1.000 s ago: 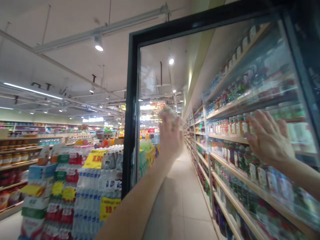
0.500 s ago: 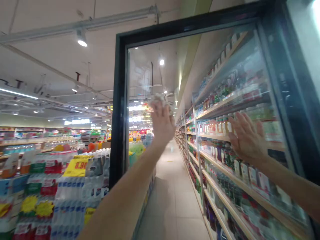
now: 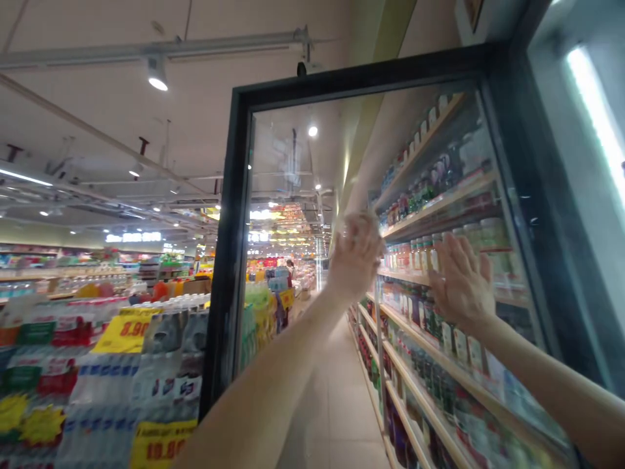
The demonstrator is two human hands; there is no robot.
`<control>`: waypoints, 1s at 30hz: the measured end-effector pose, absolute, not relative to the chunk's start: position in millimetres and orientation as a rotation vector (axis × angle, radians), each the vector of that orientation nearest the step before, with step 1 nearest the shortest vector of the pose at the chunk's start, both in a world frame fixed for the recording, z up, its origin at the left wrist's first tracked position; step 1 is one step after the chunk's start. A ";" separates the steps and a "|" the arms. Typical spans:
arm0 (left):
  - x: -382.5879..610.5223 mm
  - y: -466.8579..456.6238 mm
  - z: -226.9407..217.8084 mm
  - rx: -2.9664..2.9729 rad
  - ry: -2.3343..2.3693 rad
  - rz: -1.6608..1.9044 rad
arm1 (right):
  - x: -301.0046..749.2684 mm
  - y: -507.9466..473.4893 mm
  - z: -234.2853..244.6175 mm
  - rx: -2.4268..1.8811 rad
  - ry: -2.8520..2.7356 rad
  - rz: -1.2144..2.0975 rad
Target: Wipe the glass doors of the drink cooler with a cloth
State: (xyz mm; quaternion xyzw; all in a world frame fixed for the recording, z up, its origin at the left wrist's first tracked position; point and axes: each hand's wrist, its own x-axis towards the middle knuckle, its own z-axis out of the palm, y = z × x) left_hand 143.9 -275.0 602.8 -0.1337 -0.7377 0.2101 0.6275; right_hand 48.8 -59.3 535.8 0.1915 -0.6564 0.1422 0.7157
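Note:
A glass door [image 3: 361, 81] with a dark frame stands swung out in front of me. My left hand [image 3: 355, 260] reaches up to the middle of the pane, its fingers bent over a pale crumpled cloth [image 3: 360, 223] pressed to the glass. Motion blurs the cloth, and the hand covers much of it. To the right, my right hand [image 3: 463, 283] lies flat on the same pane with its fingers spread, holding nothing. Through the glass, shelves of bottled drinks [image 3: 430, 251] show behind both hands.
At left, shrink-wrapped bottle packs [image 3: 97, 391] are stacked with yellow price signs [image 3: 122, 329]. A tiled aisle [image 3: 336, 391] runs beyond the door. Farther off stands a person [image 3: 289, 280]. A bright light tube [image 3: 596, 107] is at the right.
My left hand has slid right and somewhat down across the glass with the cloth. My right hand stays flat on the pane. The view has shifted slightly, and a distant person now shows.

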 end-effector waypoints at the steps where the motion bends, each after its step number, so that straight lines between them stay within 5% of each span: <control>1: 138.0 -266.0 597.1 -0.447 -1.706 0.587 | 48.9 -59.0 535.9 0.428 -1.452 0.310; 9: 160.7 -320.8 648.2 0.165 -1.511 0.091 | 44.7 -60.8 535.2 0.429 -1.410 0.293; 15: 118.7 -244.5 607.8 -0.497 -1.662 0.576 | 45.3 -59.9 535.1 0.424 -1.417 0.288; 21: 153.6 -325.6 615.1 0.096 -1.568 0.171 | 47.4 -63.7 535.2 0.406 -1.434 0.302; 27: 134.4 -292.5 548.8 -0.499 -1.702 0.627 | 47.9 -63.7 534.1 0.411 -1.446 0.314; 30: 137.7 -315.6 561.5 -0.354 -1.671 0.513 | 45.3 -64.9 534.1 0.405 -1.447 0.299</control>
